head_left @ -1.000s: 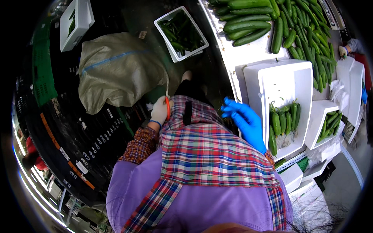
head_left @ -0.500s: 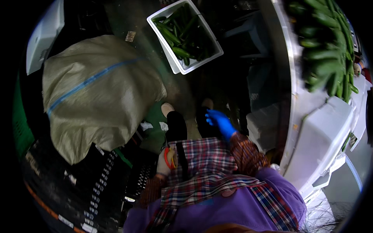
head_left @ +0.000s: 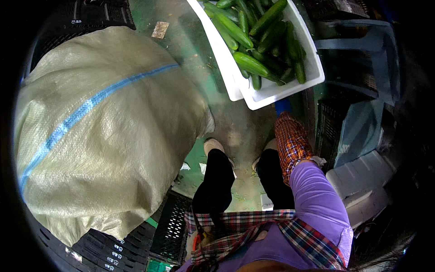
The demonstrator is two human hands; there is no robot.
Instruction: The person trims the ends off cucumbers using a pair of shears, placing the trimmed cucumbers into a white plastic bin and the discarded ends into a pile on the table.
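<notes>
A white box (head_left: 272,100) full of green cucumbers (head_left: 250,64) stands at the top, ahead of my feet. My right hand (head_left: 283,107), in a blue glove, reaches to the box's near right edge. Its fingers are hidden by the box, so their grip does not show. Low in the view, my left hand (head_left: 190,244) is mostly covered by the plaid apron (head_left: 244,221). A curved red thing with some yellow beside it (head_left: 197,241) shows at that hand; its kind is unclear.
A big woven sack (head_left: 113,149) with a blue stripe fills the left side. Black plastic crates (head_left: 170,226) lie below it. On the right are a blue-grey plastic stool (head_left: 383,59) and white foam boxes (head_left: 362,177). Paper scraps lie on the green floor (head_left: 235,122).
My right arm has stretched forward from beside the apron to the box's edge. The view has shifted, so the box and sack look larger and the cucumber-laden counter is out of sight.
</notes>
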